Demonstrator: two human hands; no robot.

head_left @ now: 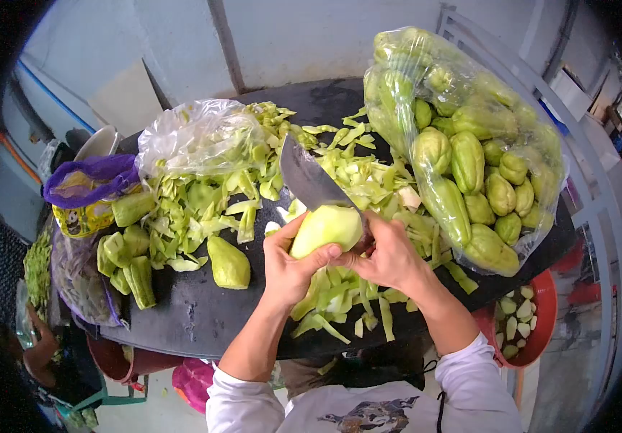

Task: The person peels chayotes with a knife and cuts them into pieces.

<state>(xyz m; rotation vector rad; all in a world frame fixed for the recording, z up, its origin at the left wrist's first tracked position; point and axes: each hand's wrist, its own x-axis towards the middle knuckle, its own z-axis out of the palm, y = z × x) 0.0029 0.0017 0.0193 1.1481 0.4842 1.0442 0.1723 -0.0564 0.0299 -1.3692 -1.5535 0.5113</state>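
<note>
A pale, mostly peeled chayote (331, 232) is gripped in my left hand (290, 261), its thumb lying along the near side. My right hand (390, 251) closes round the handle of a broad-bladed knife (309, 173); the handle is mostly hidden by the fingers. The blade rises behind the chayote and points up to the left, its lower part close against the far side. Green chayote peelings (354, 169) lie heaped beyond and below both hands. One whole chayote (228, 263) rests on the dark table to the left of my left hand.
A clear bag of unpeeled chayotes (480, 173) stands at the table's (203, 321) right. Left are a crumpled plastic bag (195, 137), several chayote pieces (136, 281) and a purple net bag (84, 278). A red bucket (546, 317) holding pale pieces is below right. Another person's hand (40, 346) shows lower left.
</note>
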